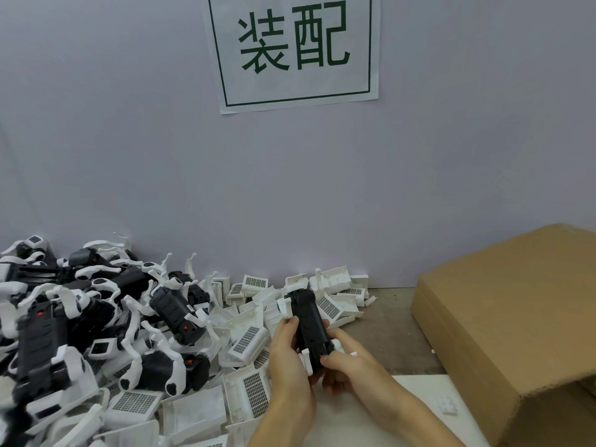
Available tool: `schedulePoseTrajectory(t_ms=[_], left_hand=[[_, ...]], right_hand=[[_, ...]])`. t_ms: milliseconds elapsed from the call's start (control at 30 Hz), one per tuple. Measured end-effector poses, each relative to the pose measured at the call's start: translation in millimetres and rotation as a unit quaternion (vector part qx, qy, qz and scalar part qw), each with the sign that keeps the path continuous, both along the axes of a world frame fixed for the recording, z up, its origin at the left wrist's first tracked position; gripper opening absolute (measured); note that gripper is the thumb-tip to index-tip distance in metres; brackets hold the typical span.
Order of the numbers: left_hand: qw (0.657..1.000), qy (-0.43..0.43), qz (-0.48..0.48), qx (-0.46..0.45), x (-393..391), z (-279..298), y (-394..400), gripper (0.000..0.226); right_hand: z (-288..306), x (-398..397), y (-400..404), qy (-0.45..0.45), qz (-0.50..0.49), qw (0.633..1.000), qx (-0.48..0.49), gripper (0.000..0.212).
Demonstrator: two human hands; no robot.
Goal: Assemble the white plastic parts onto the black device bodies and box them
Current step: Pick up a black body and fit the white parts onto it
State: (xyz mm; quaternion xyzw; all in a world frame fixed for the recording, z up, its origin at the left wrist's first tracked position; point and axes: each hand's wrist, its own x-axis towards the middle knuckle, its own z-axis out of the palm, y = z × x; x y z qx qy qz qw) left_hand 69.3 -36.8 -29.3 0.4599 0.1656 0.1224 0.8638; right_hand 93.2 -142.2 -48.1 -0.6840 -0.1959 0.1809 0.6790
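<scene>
Both my hands wrap black device body: left hand curls round its near-left side, right hand pinches near end. White plastic part sits at far-left corner, just beyond left fingertips. Advice: steady body, press white part square until seated, keep fingers off joint. Cardboard box lies right of my grip; flap covers inside, contents unseen. Loose white parts piled left.
</scene>
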Motion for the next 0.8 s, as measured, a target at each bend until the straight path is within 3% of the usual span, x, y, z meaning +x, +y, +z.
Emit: schedulePoseTrajectory(t_ms=[667,800], left_hand=[[0.999,-0.020,0.003,0.038,6.2,-6.1,2.0,0.036],[0.999,-0.016,0.004,0.036,7.2,-7.1,2.2,0.040]], right_hand=[[2.7,-5.3,2.5,-0.044,-0.039,0.997,-0.051,0.038],[2.7,-5.7,1.9,-0.015,-0.028,0.999,-0.026,0.031]])
